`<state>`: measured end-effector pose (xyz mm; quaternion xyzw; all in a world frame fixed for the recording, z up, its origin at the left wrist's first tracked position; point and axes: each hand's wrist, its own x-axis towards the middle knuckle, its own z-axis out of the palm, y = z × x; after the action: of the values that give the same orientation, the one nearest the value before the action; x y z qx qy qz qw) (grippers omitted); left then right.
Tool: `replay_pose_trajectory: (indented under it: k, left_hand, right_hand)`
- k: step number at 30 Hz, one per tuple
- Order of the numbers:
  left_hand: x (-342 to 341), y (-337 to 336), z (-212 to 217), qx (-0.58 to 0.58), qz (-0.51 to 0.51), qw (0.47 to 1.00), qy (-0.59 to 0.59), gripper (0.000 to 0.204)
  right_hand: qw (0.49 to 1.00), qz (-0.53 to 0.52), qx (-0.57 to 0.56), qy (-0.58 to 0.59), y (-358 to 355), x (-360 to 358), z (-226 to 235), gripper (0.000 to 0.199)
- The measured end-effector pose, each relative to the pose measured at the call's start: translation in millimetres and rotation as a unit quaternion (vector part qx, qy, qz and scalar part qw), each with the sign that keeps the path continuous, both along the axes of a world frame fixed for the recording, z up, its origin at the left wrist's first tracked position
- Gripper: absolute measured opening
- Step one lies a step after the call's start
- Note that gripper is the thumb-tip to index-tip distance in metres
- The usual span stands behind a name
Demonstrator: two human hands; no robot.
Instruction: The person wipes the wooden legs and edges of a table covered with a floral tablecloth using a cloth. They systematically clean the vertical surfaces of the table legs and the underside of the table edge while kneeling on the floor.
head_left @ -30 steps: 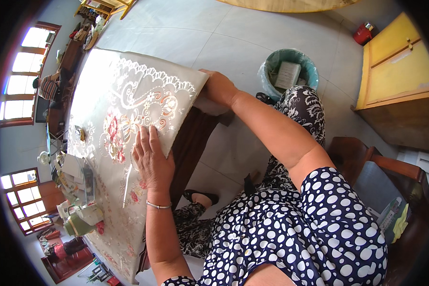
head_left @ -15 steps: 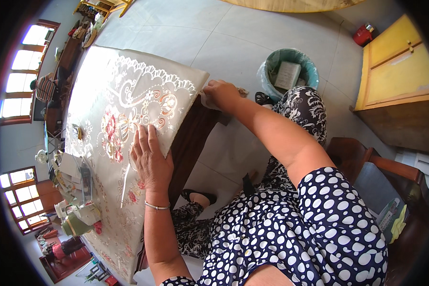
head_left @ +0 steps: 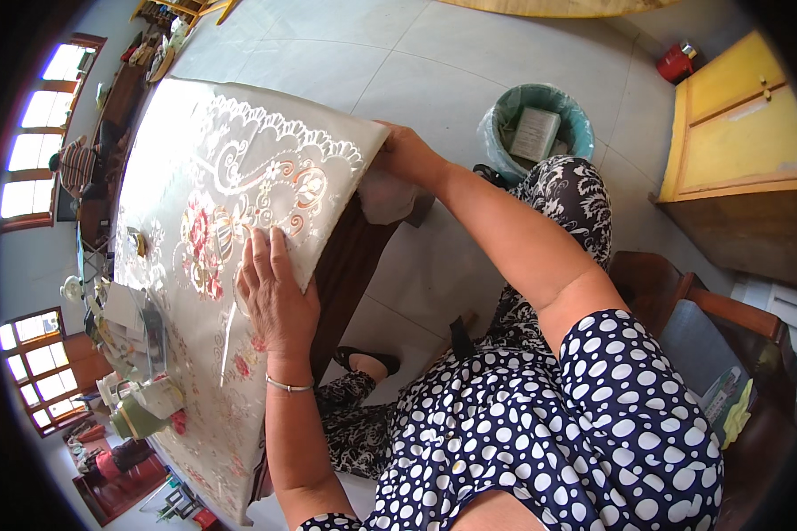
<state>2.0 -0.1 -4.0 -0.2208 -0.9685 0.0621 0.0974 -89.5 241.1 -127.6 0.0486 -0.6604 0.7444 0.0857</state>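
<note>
Left hand: your left hand (head_left: 274, 292) lies palm down on the tablecloth (head_left: 204, 319); fingers extended, grasping nothing.
Right hand: your right hand (head_left: 407, 155) is at the near corner of the cloth, beyond and to the right of the left one; its fingertips are hidden, so whether they grasp the corner cannot be told.
Tablecloth: spread beneath your left hand and reaching to your right hand; scalloped white border between and ahead of the two.
Pale flap: a pale flap (head_left: 387, 199) hangs just below your right hand, against the dark table side (head_left: 350, 257); whether it belongs to the cloth is unclear.
White strip: a thin white strip (head_left: 228, 341) lies on the cloth, just left of your left wrist.
Slip risk: the cloth could skew or wrinkle; likely cause, a pull at the corner with too little pressure from your left palm.
Fold risk: the corner could crease unseen; likely cause, the flap bunching under your right hand.
Drag risk: the strip and the small dark item (head_left: 137, 241), farther left of your left hand, could shift; likely cause, the cloth sliding beneath them.
</note>
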Motion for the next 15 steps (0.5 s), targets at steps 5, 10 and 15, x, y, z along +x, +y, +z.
replay_pose_trajectory:
  k: [5, 10, 15]
  left_hand:
    - [2, -3, 0, -0.003, 0.010, 1.000, 0.002, 0.075]
    - [0, 0, 0, -0.003, 0.004, 1.000, 0.007, 0.074]
    - [1, -2, 0, -0.007, 0.006, 1.000, 0.010, 0.073]
  right_hand:
    - [0.983, 0.020, 0.181, 0.022, 3, 1, -12, 0.039]
    - [0.927, 0.008, 0.374, 0.006, 6, -3, -38, 0.032]
    - [0.863, 0.011, 0.504, -0.040, -6, 4, -15, 0.027]
